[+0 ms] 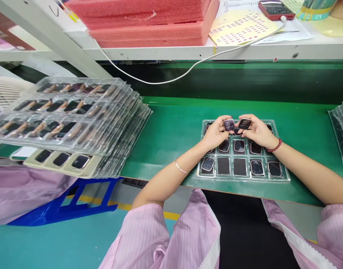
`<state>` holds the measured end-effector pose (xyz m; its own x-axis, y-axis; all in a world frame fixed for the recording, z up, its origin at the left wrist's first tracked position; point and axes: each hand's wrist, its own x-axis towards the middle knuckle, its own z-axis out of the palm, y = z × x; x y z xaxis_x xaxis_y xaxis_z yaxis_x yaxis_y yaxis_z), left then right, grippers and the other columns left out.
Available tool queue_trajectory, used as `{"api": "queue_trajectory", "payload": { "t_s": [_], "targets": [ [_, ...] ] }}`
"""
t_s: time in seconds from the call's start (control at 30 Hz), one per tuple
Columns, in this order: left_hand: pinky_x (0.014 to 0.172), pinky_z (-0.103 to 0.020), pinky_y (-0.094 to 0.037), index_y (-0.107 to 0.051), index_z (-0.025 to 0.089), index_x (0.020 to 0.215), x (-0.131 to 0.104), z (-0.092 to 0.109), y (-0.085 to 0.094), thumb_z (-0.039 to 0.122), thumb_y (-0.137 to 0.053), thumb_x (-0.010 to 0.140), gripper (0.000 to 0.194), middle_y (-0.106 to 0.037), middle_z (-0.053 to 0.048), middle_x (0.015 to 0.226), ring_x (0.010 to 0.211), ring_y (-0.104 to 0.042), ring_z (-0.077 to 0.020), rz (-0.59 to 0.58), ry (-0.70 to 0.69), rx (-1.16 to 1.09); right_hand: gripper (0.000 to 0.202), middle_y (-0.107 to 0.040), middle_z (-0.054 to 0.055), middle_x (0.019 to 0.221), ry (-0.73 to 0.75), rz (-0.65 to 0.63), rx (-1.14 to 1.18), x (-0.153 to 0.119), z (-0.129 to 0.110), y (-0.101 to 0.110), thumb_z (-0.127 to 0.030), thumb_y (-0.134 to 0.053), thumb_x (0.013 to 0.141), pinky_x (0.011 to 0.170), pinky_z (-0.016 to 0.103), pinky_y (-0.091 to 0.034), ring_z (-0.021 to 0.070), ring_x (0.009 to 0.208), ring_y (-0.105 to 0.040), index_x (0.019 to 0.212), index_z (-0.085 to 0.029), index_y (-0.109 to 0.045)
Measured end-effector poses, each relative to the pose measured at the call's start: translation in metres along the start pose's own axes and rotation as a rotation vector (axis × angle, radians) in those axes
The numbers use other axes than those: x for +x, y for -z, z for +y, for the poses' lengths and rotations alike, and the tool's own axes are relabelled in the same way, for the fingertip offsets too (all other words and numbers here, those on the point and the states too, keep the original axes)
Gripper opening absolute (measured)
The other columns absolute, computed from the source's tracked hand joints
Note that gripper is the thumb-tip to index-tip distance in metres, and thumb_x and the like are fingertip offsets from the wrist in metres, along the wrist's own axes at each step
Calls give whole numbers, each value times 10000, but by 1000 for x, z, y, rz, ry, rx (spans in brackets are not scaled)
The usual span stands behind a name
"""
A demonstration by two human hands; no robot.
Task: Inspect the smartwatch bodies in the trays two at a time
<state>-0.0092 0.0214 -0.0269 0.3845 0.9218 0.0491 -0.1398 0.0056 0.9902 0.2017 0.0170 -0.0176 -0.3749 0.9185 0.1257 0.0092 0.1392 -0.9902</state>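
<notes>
My left hand point(215, 133) grips a smartwatch point(229, 124) by its edges, its face lit with small markings. Close beside it, my right hand point(257, 130) has its fingers closed on another smartwatch point(244, 123) with a dark, lit face. Both are held above a clear plastic tray point(243, 178) on the green bench. Watches lie in several of its compartments, such as a watch point(239, 146) in the middle row and a tilted watch point(207, 163) at the near left. Two near-row compartments show only dark lining. My hands hide part of the far row.
Stacked clear trays point(115, 127) with watches rise at the left, beside a beige tray point(59, 164). More trays point(342, 130) stand at the right edge. Above, a shelf point(171, 53) carries red foam blocks point(149, 22), papers and a phone point(276, 9). A white cable point(160, 82) hangs below it.
</notes>
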Motion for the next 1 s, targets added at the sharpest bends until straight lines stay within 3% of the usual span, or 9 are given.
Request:
{"api": "queue_trajectory", "payload": {
  "t_s": [0.17,0.33,0.47,0.9,1.0],
  "targets": [
    [628,-226,-533,-549,199,1247,-3,0,-1,142,-600,773,480,-664,-77,1104,809,-703,-148,-28,-8,99,234,-702,41,911,73,9,-195,-5,-4,-5,-228,-661,816,740,359,-567,203,823,-683,1034,-217,-578],
    [671,-236,-547,-573,196,1224,-1,-1,0,92,-584,735,500,-674,-71,1110,857,-707,-161,-26,-22,81,281,-700,53,992,68,-21,-190,-5,-5,-5,-232,-676,795,736,347,-555,222,900,-682,1054,-226,-567],
    [614,-219,-526,-565,190,1255,-1,-1,0,133,-580,773,486,-678,-87,1113,816,-717,-163,-29,-2,75,216,-699,43,924,59,-5,-168,-3,-4,-5,-202,-644,803,669,317,-535,190,793,-669,1004,-215,-566],
    [592,-201,-517,-594,179,1231,-2,-1,0,155,-600,791,441,-693,-78,1051,810,-715,-164,-29,-4,113,201,-707,45,924,71,-2,-212,-5,-5,-5,-187,-628,811,664,316,-535,186,772,-669,1004,-209,-578],
    [684,-234,-553,-605,174,1209,-2,-1,0,132,-609,771,440,-686,-79,1097,812,-709,-152,-30,-31,108,208,-708,47,935,84,-10,-215,-4,-4,-4,-183,-633,806,696,323,-543,194,811,-676,1007,-207,-584]
  ]
}}
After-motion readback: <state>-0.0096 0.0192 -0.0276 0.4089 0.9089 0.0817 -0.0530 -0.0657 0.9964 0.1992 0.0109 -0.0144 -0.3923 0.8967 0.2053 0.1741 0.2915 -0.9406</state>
